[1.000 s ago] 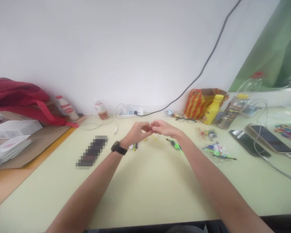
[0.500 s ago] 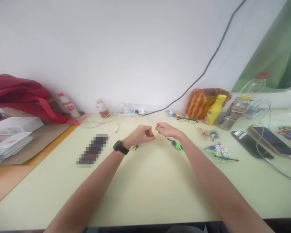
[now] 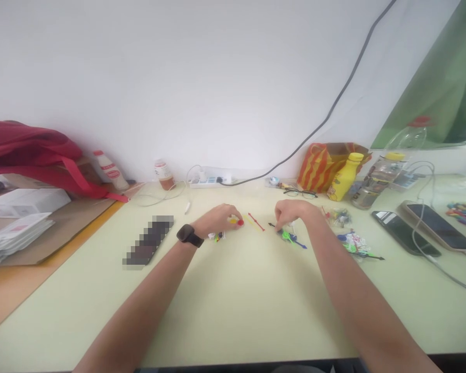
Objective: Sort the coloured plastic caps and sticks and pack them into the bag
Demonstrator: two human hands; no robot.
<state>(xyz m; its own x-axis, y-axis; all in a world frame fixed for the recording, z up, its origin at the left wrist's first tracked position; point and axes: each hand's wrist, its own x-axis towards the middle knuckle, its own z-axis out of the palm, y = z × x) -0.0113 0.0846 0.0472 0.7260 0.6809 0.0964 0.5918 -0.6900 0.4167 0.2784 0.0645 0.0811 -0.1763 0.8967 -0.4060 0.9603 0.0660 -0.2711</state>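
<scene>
My left hand (image 3: 220, 219), a dark watch on its wrist, curls its thumb and fingers around small red and yellow pieces (image 3: 239, 223). Just below it sits a small cluster of multicoloured bits (image 3: 219, 237). Between the hands, a red stick with arrow-like ends (image 3: 256, 221) and a thin yellow stick (image 3: 250, 223) lie on the table. My right hand (image 3: 291, 212) reaches down with fingers bent together at a pile of green, blue and black arrow-ended plastic pieces (image 3: 289, 237). Whatever is at its fingertips is too small to make out.
Right of my right arm are bagged small parts (image 3: 339, 217), more plastic pieces (image 3: 357, 246) and two phones (image 3: 406, 233) with cables. Glasses (image 3: 300, 193), a yellow bottle (image 3: 345, 176) and a power strip (image 3: 209, 179) line the wall. A pixelated dark object (image 3: 149, 242) lies left.
My hands have moved apart. The right hand has gone right and down to the green and blue pieces. The red and yellow sticks now show on the table between them.
</scene>
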